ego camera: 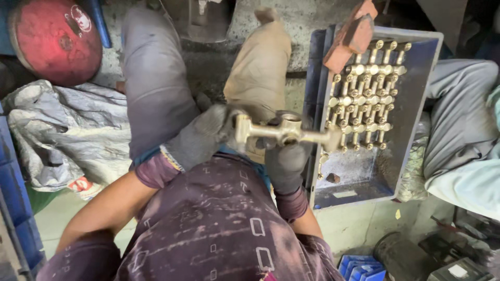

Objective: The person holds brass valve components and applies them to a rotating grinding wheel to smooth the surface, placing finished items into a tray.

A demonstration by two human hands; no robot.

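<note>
A brass tap fitting [284, 132] with a round middle body and two arms is held level above my lap. My left hand [200, 138], in a grey glove, grips its left end. My right hand [286, 161], also in a dark glove, cups the fitting's middle from below. Just to the right stands a blue plastic crate [416, 99] holding several rows of similar brass fittings [364, 99] laid side by side. The crate's near part is bare and dusty.
A reddish brick-like block [354, 34] rests on the crate's far rim. A red round cylinder [54, 39] and crumpled grey sacks [62, 135] lie at the left. Another person's grey-trousered leg [461, 114] is at the right. Blue bins [362, 268] sit below.
</note>
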